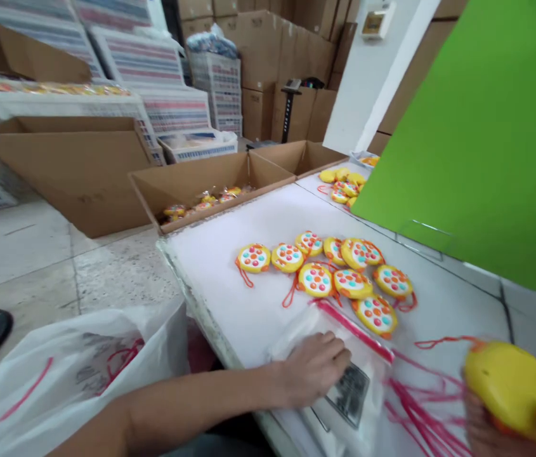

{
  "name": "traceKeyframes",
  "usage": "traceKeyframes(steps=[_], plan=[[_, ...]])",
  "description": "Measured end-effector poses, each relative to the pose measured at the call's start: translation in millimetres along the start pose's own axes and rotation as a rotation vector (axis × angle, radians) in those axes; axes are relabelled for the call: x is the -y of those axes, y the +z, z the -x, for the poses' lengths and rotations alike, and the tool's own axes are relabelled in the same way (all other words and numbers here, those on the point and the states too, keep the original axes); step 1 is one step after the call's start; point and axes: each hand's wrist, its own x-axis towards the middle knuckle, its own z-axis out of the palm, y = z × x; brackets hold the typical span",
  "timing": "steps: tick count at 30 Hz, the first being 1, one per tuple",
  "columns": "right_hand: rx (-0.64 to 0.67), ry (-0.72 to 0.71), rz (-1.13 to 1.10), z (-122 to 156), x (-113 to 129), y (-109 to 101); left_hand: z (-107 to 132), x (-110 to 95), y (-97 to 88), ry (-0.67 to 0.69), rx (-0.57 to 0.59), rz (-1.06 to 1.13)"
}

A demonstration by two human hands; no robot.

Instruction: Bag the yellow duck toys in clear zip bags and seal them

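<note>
Nine or so round dotted toys (pixel 315 280) lie loose in a cluster at the middle of the frame on the white surface (pixel 220 285), and as far as we can see none of them is bagged. Our left hand (pixel 313 374) rests at the lower middle on a stack of clear bags (pixel 348 393) with pink closing strips. Its fingers (pixel 332 346) lie flat and open on the top bag and do not pinch it. At the lower right corner, our right hand (pixel 496 435) has its fingers closed round one more yellow toy (pixel 515 384), plain side up, with its red cord (pixel 439 343) trailing toward the bags. That toy is near the stack, not in a bag. In the open cardboard box (pixel 191 181), left of centre in the upper half, a few wrapped toys (pixel 201 204) already lie, and we judge it far from full. A further heap (pixel 344 181) sits at the far end of the surface, beside the green panel (pixel 486 127).
</note>
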Motion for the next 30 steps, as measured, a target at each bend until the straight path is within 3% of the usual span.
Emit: traceKeyframes(steps=[5,7,13,18,26,30], plan=[[-0.069,0.312,-0.569,13,-11,21,-13,4,-0.8,-0.022,0.038,0.065],[-0.098,0.37,-0.67,19,-13,29,-14,5,0.7,-0.013,0.022,0.065],[-0.138,0.394,-0.686,32,-14,24,0,11,-1.7,0.063,-0.019,0.106],[-0.126,0.379,-0.695,38,-9,21,-10,11,-5.7,0.027,0.001,0.061],[-0.07,0.208,-0.594,24,25,42,-19,13,6.1,0.017,-0.019,-0.039],[0.045,0.184,-0.433,24,19,54,-18,16,3.6,0.093,-0.027,-0.058]])
